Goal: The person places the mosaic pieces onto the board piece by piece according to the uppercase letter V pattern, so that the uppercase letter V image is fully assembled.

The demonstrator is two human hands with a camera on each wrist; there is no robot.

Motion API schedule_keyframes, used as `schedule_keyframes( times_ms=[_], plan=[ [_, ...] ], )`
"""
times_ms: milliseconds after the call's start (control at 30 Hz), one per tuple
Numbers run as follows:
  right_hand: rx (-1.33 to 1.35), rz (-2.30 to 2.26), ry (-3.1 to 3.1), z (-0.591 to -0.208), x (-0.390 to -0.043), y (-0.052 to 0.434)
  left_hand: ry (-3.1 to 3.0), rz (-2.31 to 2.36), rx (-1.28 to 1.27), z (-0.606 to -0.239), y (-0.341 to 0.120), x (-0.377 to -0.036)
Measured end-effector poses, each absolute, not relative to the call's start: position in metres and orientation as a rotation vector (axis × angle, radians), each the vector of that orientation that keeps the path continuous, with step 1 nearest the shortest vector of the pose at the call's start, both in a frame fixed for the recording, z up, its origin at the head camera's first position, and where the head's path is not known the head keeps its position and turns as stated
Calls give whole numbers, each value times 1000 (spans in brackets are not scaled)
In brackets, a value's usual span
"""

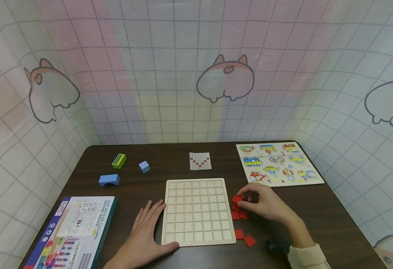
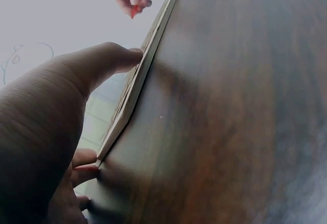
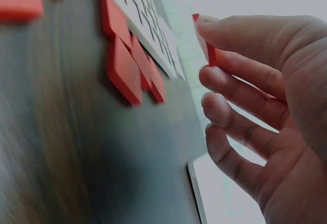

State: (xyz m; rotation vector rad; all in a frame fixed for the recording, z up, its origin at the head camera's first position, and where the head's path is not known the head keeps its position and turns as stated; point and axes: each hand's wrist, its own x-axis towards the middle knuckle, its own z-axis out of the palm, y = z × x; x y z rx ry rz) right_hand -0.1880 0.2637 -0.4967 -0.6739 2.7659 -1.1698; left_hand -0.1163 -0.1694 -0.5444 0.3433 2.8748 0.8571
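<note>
while the left hand (image 1: 146,231) lies flat against the grid board (image 1: 197,211), the right hand (image 1: 267,205) pinches a red tile (image 3: 208,47) by its edges; it looks thin, light, stiff

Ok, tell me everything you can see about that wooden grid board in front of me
The wooden grid board is a pale, square tray of light wood, divided by thin ribs into rows of small square cells, all of which look empty. It lies flat on the dark table, near the front edge. The left hand rests against its left edge and front corner, thumb along the front. Loose red tiles lie just off its right side, where the right hand pinches one.
</note>
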Motion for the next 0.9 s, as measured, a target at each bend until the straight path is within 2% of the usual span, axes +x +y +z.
schedule_keyframes(
  times_ms=[400,900],
  plan=[
    [-819,-1154,2778,-495,-182,234,2883,851,371,-544,-170,-114],
    [-844,-1135,2714,-497,-170,197,2888,842,367,-547,-170,-116]
  ],
)
